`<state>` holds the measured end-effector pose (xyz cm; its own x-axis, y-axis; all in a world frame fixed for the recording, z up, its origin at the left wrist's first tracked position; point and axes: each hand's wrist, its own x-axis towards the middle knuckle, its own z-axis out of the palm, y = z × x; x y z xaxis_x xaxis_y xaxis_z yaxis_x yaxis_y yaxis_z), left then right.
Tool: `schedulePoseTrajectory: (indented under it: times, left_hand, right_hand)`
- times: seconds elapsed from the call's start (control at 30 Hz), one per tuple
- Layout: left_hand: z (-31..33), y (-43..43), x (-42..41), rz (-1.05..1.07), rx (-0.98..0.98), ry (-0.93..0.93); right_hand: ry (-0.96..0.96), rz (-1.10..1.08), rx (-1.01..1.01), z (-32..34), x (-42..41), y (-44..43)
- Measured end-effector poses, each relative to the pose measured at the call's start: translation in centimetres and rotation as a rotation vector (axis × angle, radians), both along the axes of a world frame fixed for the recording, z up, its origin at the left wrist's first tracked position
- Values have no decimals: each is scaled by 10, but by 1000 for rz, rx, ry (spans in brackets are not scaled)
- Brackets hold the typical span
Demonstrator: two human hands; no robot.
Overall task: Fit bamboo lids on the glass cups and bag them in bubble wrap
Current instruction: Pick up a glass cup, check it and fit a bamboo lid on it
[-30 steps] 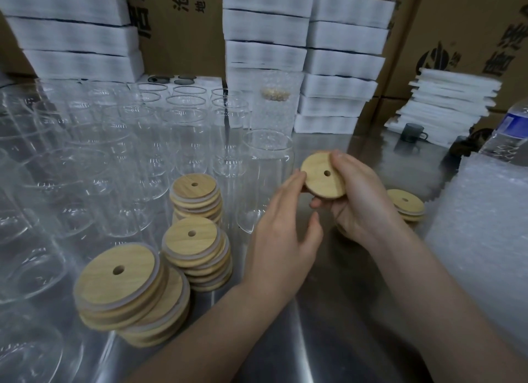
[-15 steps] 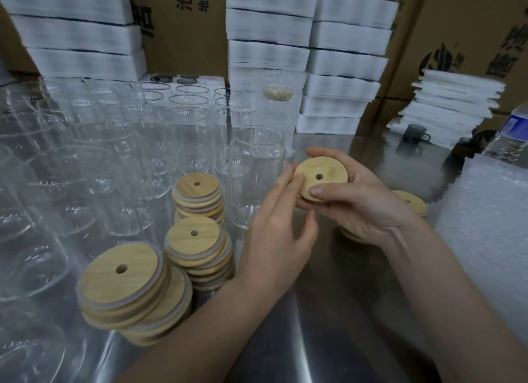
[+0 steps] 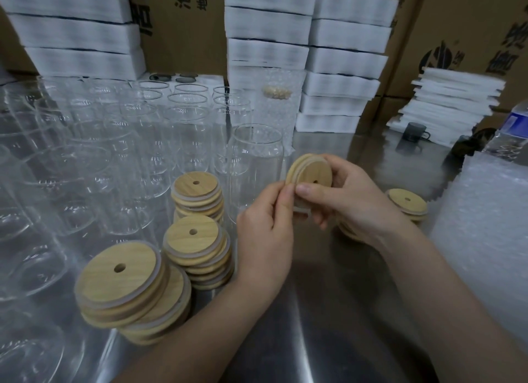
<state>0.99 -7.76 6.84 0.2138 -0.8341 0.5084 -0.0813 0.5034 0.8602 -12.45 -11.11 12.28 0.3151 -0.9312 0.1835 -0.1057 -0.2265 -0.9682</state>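
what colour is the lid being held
The lid is light tan bamboo with faint grain; head view shows it.

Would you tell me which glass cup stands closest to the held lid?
The glass cup at the group's right front corner, just left of the held bamboo lid. All the others stand farther left or behind it.

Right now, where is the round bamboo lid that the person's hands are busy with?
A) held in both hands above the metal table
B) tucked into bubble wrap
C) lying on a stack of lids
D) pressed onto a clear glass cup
A: the left hand and right hand both pinch the round bamboo lid in the air, beside an uncovered clear glass cup.
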Motion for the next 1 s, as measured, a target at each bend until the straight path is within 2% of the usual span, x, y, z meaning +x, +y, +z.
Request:
schedulePoseTrajectory:
  times: [0.2, 0.33, 0.5, 0.6, 0.67, 0.8, 1.0]
  left_hand:
    - [1, 1, -2, -69, 48, 69]
    - [2, 2, -5, -93, 74, 116]
    - [9, 0, -1, -82, 123, 262]
    - [12, -1, 2, -67, 112, 314]
    - [14, 1, 3, -63, 95, 320]
    - [16, 4, 1, -29, 40, 233]
    - [23, 8, 4, 307, -161, -61]
  right_hand:
    - [-12, -197, -131, -6, 14, 4]
    - [-31, -215, -140, -7, 14, 3]
    - [-204, 87, 21, -2, 10, 3]
    - [-236, 234, 88, -1, 5, 3]
    - [-221, 258, 66, 0, 3, 2]
    - [-179, 163, -61, -1, 6, 3]
    - [-328, -13, -102, -3, 13, 4]
